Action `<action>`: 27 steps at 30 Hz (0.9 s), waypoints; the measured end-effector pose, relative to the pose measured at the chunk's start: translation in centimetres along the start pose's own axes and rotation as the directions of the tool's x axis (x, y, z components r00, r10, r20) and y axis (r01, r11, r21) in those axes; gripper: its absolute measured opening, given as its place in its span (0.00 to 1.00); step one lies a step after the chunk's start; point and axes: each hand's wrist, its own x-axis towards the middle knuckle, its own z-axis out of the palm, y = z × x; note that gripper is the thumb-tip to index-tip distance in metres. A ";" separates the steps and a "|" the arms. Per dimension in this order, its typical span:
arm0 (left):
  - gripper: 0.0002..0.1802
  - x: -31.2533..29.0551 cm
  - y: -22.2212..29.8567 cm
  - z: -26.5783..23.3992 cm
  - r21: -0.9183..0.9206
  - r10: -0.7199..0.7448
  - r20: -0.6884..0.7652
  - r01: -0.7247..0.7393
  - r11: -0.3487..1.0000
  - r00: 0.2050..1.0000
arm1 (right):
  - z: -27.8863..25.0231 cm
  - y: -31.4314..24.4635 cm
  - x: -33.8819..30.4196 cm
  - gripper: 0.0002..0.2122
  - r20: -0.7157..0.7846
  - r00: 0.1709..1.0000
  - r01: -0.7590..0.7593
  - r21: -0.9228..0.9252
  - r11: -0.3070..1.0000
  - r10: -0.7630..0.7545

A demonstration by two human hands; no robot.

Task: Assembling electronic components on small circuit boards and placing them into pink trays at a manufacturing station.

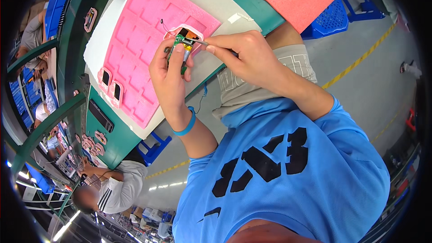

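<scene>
My left hand (170,69), with a blue band on its wrist, grips a small green circuit board (179,39) between thumb and fingers. A yellow-taped part (187,50) shows beside the thumb. Thin metal tweezers (199,42) are pinched in my right hand (246,54), their tips reaching the board's upper end. Just behind the board lies a pink-rimmed housing (198,33) with a dark and orange inside, partly covered by my hands. From near it a thin dark wire (164,26) rises to a small black end piece. Whether the wire joins the board I cannot tell.
A pink foam tray (139,31) with shallow compartments lies under the work. Two pink housings with dark windows (116,94) sit at its left edge. A black oblong device (101,115) rests on the green table. Beyond it, another person (123,184) sits. Blue stools (328,18) stand at right.
</scene>
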 end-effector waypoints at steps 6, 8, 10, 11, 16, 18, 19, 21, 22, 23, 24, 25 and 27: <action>0.11 -0.3 -0.1 0.1 0.007 -0.011 -0.022 0.011 1.000 1.000 | -1.1 -0.2 0.0 0.09 0.109 0.994 -0.006 -0.016 1.000 0.008; 0.11 -0.4 0.0 0.1 0.007 -0.008 -0.031 0.008 1.000 0.999 | -1.3 -0.3 0.0 0.09 0.135 0.991 -0.001 -0.025 1.000 0.005; 0.10 -0.3 0.0 0.1 0.013 -0.015 -0.016 0.015 1.000 1.000 | -1.1 -0.2 -0.1 0.08 0.114 0.993 -0.005 -0.010 1.000 0.006; 0.10 -0.3 -0.1 0.1 0.017 -0.019 -0.008 0.019 1.000 1.000 | -1.0 -0.1 -0.2 0.07 0.105 0.994 -0.007 -0.002 1.000 0.007; 0.10 -0.3 0.2 0.0 0.034 -0.040 -0.019 0.040 0.999 0.999 | -1.0 -0.4 -0.2 0.09 0.101 0.994 -0.033 0.024 0.999 0.030; 0.10 -0.5 0.4 0.1 0.053 -0.067 -0.073 0.071 0.996 0.995 | -0.8 -0.7 -0.3 0.08 0.113 0.992 -0.067 0.048 0.997 0.062; 0.10 -0.6 0.3 0.4 0.059 -0.078 -0.120 0.085 0.995 0.990 | -0.7 -0.7 -0.5 0.08 0.120 0.990 -0.083 0.058 0.995 0.076; 0.08 -0.3 0.5 0.8 0.053 -0.062 -0.124 0.069 0.996 0.990 | -0.9 -0.8 -0.6 0.08 0.122 0.988 -0.110 0.120 0.987 0.095; 0.06 -0.4 0.6 0.9 0.053 -0.097 -0.120 0.104 0.993 0.988 | -1.0 -1.0 -0.6 0.08 0.142 0.976 -0.188 0.189 0.964 0.163; 0.05 -0.5 0.5 1.2 0.066 -0.076 -0.143 0.087 0.994 0.987 | -1.2 -1.1 -0.8 0.08 0.159 0.973 -0.199 0.200 0.959 0.168; 0.04 -0.4 0.7 1.2 0.079 -0.055 -0.165 0.069 0.995 0.985 | -1.3 -1.2 -0.6 0.08 0.176 0.969 -0.210 0.211 0.955 0.174; 0.04 -0.1 0.7 1.4 0.067 -0.008 -0.163 0.019 0.998 0.987 | -1.4 -0.9 -0.5 0.08 0.160 0.978 -0.163 0.195 0.967 0.133; 0.06 0.2 1.2 1.6 0.110 -0.018 -0.141 0.033 0.993 0.990 | -1.7 -0.7 -0.2 0.09 0.243 0.952 -0.260 0.336 0.905 0.183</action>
